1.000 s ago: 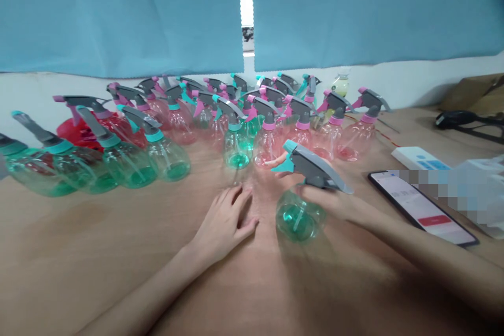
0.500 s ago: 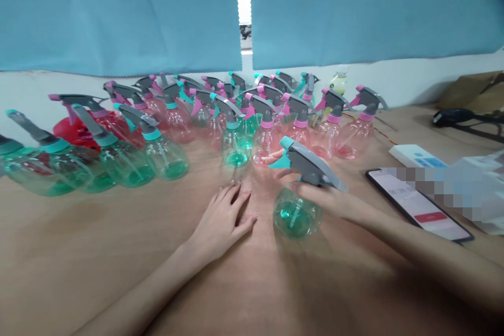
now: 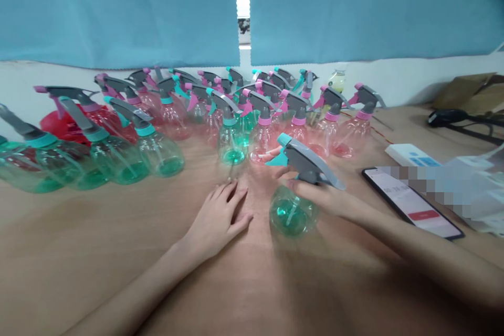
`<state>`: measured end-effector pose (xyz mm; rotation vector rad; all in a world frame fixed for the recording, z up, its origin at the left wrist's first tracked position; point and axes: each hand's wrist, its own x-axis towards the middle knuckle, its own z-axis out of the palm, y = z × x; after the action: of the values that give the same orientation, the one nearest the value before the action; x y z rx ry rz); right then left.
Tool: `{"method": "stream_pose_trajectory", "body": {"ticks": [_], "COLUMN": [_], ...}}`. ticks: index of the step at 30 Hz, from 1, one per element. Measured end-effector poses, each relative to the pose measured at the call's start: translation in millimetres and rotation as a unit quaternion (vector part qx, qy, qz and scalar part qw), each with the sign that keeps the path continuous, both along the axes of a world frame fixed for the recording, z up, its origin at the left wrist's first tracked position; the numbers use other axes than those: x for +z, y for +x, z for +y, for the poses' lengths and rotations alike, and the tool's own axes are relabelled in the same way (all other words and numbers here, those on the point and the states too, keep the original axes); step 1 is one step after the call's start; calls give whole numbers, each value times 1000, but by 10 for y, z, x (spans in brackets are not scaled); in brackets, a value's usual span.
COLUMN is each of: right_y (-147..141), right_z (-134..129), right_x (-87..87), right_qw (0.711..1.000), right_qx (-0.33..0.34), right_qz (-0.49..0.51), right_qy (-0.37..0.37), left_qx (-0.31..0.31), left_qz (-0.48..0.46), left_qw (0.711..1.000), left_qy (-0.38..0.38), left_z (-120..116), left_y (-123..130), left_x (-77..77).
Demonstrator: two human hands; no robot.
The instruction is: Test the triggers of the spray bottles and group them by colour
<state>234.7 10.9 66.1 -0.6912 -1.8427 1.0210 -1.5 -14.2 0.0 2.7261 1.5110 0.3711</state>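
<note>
My right hand [image 3: 315, 191] is closed around the neck of a green spray bottle [image 3: 293, 215] with a grey and turquoise trigger head. That bottle is upright, its nozzle pointing left. Palm down on the wooden table [image 3: 220, 294], my left hand [image 3: 218, 215] lies with fingers stretched out and holds nothing. Just beyond its fingertips stands another green spray bottle [image 3: 232, 144]. A pink spray bottle [image 3: 263, 136] is next to that one, partly behind the right hand's fingers. Whether liquid fills the held bottle I cannot tell.
Several green spray bottles [image 3: 161, 155] stand at the left, with more pink and green ones along the back. A red object [image 3: 65, 123] sits behind the left group. On the right lie a phone [image 3: 409, 202], a white box [image 3: 411, 156], clear plastic [image 3: 484, 184] and a black cable [image 3: 452, 118].
The view has shifted slightly, so everything appears a little further left. Both hands and the held spray bottle keep about the same places on the table.
</note>
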Motion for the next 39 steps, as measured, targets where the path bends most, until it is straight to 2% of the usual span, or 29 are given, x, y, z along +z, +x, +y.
{"method": "stream_pose_trajectory", "body": {"ticks": [11,21,32,39], "right_y": [-50,-46,-12,14], "right_z": [-34,-22,22,45], "right_x": [54,48,-88,-129], "right_qw": [999,1000,997,996], "right_qx": [-36,-18,-29,-36], "right_qz": [-12,-19,-36,-57], "right_qy": [21,13,55,53], "left_qx": [-7,-8,-2,0], "left_qz": [5,1,3,1], "left_qw": [1000,1000,1000,1000], "left_qy": [12,10,3,-2], "left_z": [20,13,12,-3], "left_y": [-30,-23,-12,1], "left_x": [-30,-16,-5,3]}}
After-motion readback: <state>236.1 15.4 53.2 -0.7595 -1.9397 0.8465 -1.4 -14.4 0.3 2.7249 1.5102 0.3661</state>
